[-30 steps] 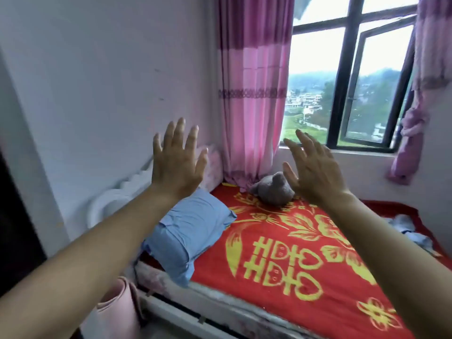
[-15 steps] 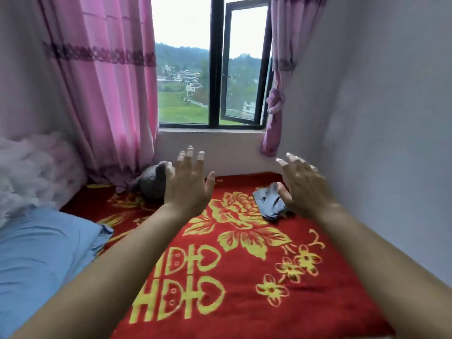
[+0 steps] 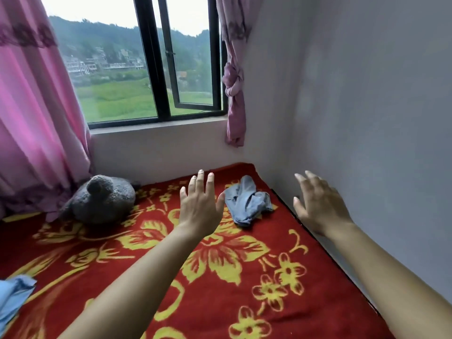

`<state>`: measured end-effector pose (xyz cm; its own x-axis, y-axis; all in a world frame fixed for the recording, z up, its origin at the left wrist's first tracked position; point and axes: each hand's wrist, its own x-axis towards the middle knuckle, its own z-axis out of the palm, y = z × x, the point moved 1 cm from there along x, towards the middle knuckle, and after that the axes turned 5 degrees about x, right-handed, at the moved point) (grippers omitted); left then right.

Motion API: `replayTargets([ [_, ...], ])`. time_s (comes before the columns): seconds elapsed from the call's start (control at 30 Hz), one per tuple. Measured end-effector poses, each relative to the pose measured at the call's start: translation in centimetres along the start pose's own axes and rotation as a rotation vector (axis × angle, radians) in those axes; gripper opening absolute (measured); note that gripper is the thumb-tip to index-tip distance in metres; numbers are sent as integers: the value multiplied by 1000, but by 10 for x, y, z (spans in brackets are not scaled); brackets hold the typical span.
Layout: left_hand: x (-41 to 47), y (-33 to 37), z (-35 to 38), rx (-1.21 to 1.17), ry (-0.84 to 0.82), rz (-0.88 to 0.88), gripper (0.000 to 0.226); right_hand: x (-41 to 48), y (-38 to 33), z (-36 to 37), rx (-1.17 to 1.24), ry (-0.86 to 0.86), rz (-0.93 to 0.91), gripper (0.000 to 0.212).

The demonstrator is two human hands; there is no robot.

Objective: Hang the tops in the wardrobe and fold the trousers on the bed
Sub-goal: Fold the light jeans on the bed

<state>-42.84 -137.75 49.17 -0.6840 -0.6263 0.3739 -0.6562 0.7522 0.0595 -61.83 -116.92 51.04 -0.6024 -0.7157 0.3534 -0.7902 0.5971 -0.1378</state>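
Your left hand (image 3: 199, 206) hangs over the bed (image 3: 318, 302) with its back to the camera, fingers spread and straight, holding nothing. Your right hand (image 3: 318, 204) is raised near the grey side wall (image 3: 367, 118), fingers fanned and slightly curled, also holding nothing. Both bare forearms reach in from the bottom edge of the frame.

Between the two hands, toward the far right corner of the bed, lies a crumpled blue-grey garment (image 3: 247, 200) on the red blanket with yellow flowers (image 3: 220, 260); whether it is a top or trousers cannot be told from its bunched shape. Your left thumb sits just beside its near edge, and it cannot be told whether they touch.

A grey plush toy (image 3: 100, 200) rests on the blanket at the far left, against the hem of a pink curtain (image 3: 36, 118). A second pink curtain (image 3: 234, 94), knotted at its middle, hangs at the right of the black-framed window (image 3: 156, 81), which looks out on green fields, hillside buildings and wooded slopes. A corner of light blue cloth (image 3: 14, 294) shows at the lower left edge.
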Motion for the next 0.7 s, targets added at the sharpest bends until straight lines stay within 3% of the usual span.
replayTargets([
  [0.3, 108, 46, 196, 74, -315, -80, 72, 142, 104, 210, 54, -323, 5, 67],
  [0.5, 94, 39, 386, 92, -562, -87, 75, 135, 134, 391, 1, -562, -70, 67],
  [0.7, 73, 17, 576, 122, -820, -64, 83, 120, 146, 550, -9, -644, -70, 68],
])
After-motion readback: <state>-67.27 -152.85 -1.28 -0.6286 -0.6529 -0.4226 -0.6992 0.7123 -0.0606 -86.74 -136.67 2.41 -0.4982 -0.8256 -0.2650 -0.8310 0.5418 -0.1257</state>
